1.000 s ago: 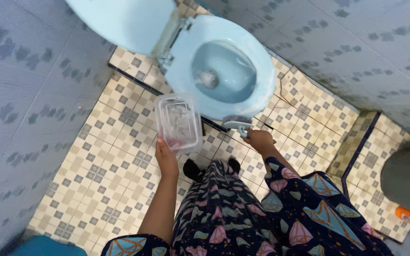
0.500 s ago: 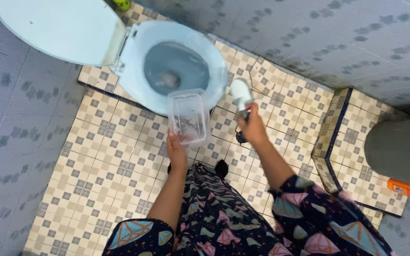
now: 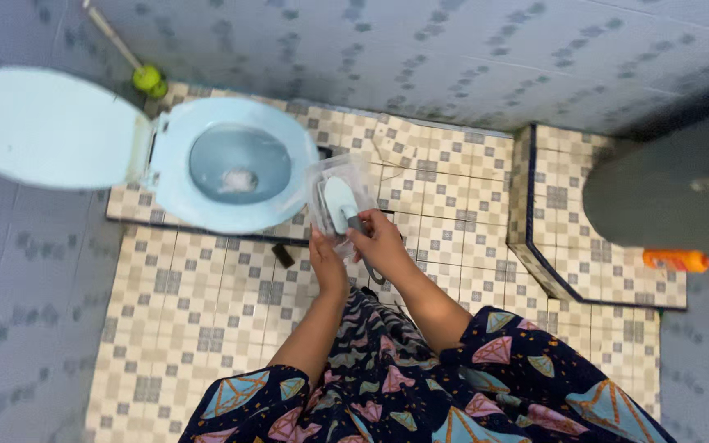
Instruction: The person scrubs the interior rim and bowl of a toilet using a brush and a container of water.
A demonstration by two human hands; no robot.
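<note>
Head view looks straight down onto a bathroom floor [image 3: 207,312] of small beige and grey checked tiles, edged at the top and along the left by grey mottled wall tiles [image 3: 453,57]. A raised, tiled step with a dark blue border [image 3: 535,246] sits right of centre, and a dark grey rounded vessel [image 3: 658,201] fills the right edge above it.

At the upper left stands a pale blue toilet [image 3: 235,168] with its lid [image 3: 47,127] swung open to the left; water and a patch of white foam lie in the bowl. A stick with a yellow-green head [image 3: 148,78] leans in the corner behind it.

Just right of the bowl's rim, at the centre of the frame, the left hand [image 3: 326,262] grips the near end of a clear plastic container [image 3: 340,197], fingers closed on its edge. The right hand [image 3: 381,242] is closed around a dark handle whose pale blue oval head [image 3: 340,203] lies inside the container — whether it is a brush or a scrubber cannot be told. Both hands touch the container from below in the frame.

An orange bottle [image 3: 681,261] lies on its side at the right edge, beside the step — its label is too small to make out. A patterned dark dress [image 3: 420,385] with pink and teal shapes fills the bottom of the frame.
</note>
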